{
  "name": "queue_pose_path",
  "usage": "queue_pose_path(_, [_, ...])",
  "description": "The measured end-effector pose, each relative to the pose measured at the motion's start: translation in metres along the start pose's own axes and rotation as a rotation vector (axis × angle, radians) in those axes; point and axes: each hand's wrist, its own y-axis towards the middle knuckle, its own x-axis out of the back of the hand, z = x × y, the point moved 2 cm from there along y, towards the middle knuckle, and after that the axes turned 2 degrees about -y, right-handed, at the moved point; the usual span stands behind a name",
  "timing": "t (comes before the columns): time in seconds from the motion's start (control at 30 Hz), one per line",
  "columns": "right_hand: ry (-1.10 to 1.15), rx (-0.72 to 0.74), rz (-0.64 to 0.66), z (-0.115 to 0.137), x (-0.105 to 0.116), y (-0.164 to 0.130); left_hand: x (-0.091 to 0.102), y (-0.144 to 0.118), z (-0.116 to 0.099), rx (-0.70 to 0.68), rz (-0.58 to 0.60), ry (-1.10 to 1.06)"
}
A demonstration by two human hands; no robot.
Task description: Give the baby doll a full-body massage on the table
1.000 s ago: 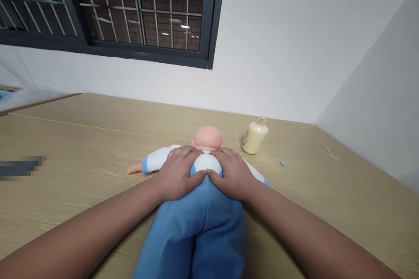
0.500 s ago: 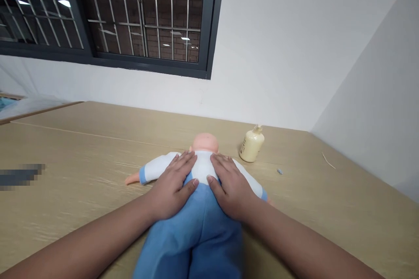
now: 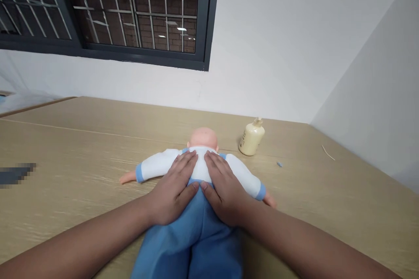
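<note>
Baby-sized doll with a bald pink head, white top and blue trousers [image 3: 197, 216]: lies prone on the wood-coloured table [image 3: 98, 148], centre of view, between the two forearms. Smooth, slightly shiny head [image 3: 203, 138], back of it uppermost, a small ear at either side. White top [image 3: 200, 166] is plain, with blue cuffs and touches of blue at the shoulders. Trousers [image 3: 188, 246] are plain blue cloth, one seam down the middle, creased below the seat, the legs parting toward the lower edge of view. Feet out of frame.

Orientation: long axis runs nearly straight away from the person, head toward the white wall [image 3: 262, 52], legs toward the person. Both doll arms spread outward and slope back toward the near side; pink doll hands rest at their ends.

Left hand [image 3: 173, 189] and right hand [image 3: 225, 189]: both laid palm-down on the doll's back and waist, one each side of the seam, fingers extended toward the head and held close together, thumbs angled inward with tips near each other. Neither pinches anything. Pressure: cannot tell.

Nearby: glossy cream-yellow bottle with dark lettering [image 3: 252, 139], standing right of the head, well short of the right hand; small blue scrap [image 3: 279, 164] beyond it.
</note>
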Motion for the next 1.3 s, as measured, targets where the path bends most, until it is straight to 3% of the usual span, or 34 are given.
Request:
queue_pose_path(0.17, [0.042,-0.01,-0.044,0.0,-0.009,-0.001,-0.003,0.0,0.0,0.003,-0.017,-0.013])
queue_pose_path(0.33, [0.053,-0.035,-0.005,-0.002,-0.01,0.0,-0.005,0.003,-0.005,0.042,-0.027,-0.012])
queue_pose_path(0.5, [-0.098,-0.04,-0.052,0.002,0.011,0.004,0.006,0.002,-0.019,0.125,-0.243,0.081])
queue_pose_path(0.6, [-0.224,-0.098,-0.074,0.007,0.03,0.007,0.019,0.002,-0.025,0.177,-0.288,0.215])
queue_pose_path(0.67, [-0.28,-0.179,0.033,0.009,0.04,0.009,0.028,0.003,-0.023,0.267,-0.238,0.276])
queue_pose_path(0.8, [-0.224,-0.372,0.284,0.01,0.054,0.01,0.041,0.006,-0.014,0.462,0.031,0.325])
queue_pose_path(0.87, [-0.138,-0.398,0.33,0.01,0.056,0.011,0.044,0.006,-0.012,0.526,0.128,0.284])
queue_pose_path(0.93, [-0.068,-0.413,0.341,0.009,0.057,0.012,0.043,0.004,-0.012,0.556,0.149,0.2])
queue_pose_path(1.13, [0.084,-0.46,0.281,0.008,0.054,0.014,0.031,0.0,-0.026,0.503,-0.01,-0.024])
queue_pose_path(1.3, [0.26,-0.488,0.21,0.007,0.062,0.013,0.038,0.0,-0.037,0.362,-0.21,-0.329])
